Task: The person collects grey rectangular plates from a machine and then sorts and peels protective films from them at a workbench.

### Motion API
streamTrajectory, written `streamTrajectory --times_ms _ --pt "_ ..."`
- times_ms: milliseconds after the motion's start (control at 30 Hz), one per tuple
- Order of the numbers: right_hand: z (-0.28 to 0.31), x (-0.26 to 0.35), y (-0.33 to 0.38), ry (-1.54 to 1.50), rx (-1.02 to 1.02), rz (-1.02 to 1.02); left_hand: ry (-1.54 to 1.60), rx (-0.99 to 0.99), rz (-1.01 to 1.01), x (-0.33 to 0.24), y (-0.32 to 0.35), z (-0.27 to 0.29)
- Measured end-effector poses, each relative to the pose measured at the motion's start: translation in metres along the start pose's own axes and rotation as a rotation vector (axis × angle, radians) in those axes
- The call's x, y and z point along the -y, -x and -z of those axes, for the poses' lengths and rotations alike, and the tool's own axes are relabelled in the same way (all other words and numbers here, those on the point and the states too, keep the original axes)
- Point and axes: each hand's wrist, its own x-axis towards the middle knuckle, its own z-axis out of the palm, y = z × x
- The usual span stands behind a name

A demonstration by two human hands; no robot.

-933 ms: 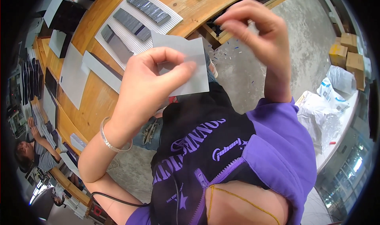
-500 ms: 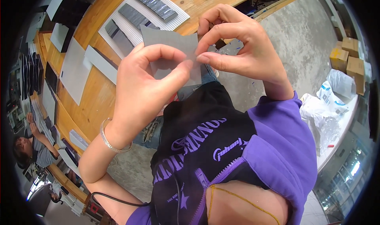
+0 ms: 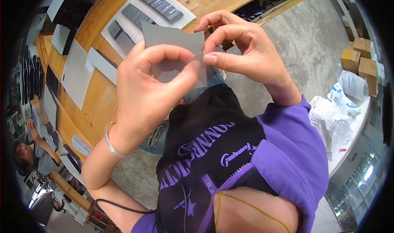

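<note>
A thin, slightly see-through grey sheet is held up in front of me, over the near edge of the table. My left hand is closed, thumb and forefinger pinching the sheet near its right side. Close beside that pinch, the thumb and forefinger of my right hand come together at the sheet's right edge. The other right fingers curl above, away from the sheet. Part of the sheet lies behind my left hand and is hidden.
On the wooden table lies a white ribbed board bearing several grey strips. White panels lie farther left. An open compartment holds dark items. Another person works at far left. Cardboard boxes stand right.
My right hand has dipped a little and moved slightly left, its fingers more curled. The sheet's upper left corner has shifted a little up and left. My left hand keeps its pinch.
</note>
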Motion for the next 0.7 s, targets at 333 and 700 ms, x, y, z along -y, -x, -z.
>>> streamTrajectory --times_ms 333,700 --pt "-0.004 0.0059 0.0 0.202 -0.077 0.077 -0.031 -0.019 0.012 0.0059 0.0015 0.0056" --pt "-0.0079 0.0049 -0.0001 0.057 -0.032 0.048 -0.048 -0.045 -0.05 0.0014 0.004 0.0065"
